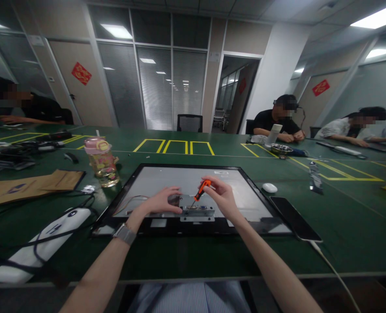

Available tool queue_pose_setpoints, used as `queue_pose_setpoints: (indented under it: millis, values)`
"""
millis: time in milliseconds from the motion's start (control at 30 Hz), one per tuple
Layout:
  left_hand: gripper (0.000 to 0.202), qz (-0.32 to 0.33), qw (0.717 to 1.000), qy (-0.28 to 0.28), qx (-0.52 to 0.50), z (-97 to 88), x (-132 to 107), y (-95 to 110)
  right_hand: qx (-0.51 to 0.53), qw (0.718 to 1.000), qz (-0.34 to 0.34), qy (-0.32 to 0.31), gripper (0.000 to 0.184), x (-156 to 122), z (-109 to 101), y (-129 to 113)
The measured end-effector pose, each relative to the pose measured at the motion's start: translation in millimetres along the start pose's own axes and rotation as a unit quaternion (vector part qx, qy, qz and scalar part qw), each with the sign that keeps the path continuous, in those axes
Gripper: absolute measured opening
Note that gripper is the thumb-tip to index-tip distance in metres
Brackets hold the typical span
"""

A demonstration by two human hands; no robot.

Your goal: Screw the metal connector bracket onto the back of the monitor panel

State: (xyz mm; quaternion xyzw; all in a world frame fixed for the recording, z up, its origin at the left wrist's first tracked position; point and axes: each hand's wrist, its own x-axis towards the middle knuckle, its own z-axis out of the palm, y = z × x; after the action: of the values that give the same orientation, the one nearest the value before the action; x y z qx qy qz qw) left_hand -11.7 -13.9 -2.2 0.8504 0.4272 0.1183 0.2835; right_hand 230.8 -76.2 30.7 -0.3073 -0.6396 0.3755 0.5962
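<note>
A flat display panel with a black frame and a pale back lies on the table before me. Near its front edge sits a metal bracket with connectors on it. My right hand is closed around the handle of an orange and black screwdriver. The screwdriver is tilted, its tip pointing down at the bracket; whether it touches a screw is too small to tell. My left hand, with a watch on the wrist, rests at the bracket's left side, thumb and fingers apart.
Left of the panel stand a pink-lidded drink bottle, a brown paper bag and a white power strip with cables. To the right lie a phone and a white earbud case. Several people sit around the green table.
</note>
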Motion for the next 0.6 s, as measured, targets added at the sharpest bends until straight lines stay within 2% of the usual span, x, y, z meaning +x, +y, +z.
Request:
queue_pose_setpoints:
  millis: [67,233,400,600]
  values:
    - [0.073,-0.001,1.000,0.000,0.000,0.2,0.2,0.3,0.027,1.000,0.009,-0.006,0.024,0.2,0.3,0.1]
    - [0.074,-0.007,1.000,-0.006,0.003,-0.3,0.3,2.0,0.140,0.987,0.035,-0.074,0.031,1.0,2.2,-1.5]
    - [0.075,-0.005,1.000,-0.008,0.003,-1.2,-0.1,2.0,0.119,0.991,0.042,-0.040,0.020,0.8,3.0,-0.9]
    - [0.076,-0.005,1.000,-0.009,0.006,-1.1,-0.6,2.8,0.156,0.986,0.047,-0.023,0.024,2.4,4.0,-5.1]
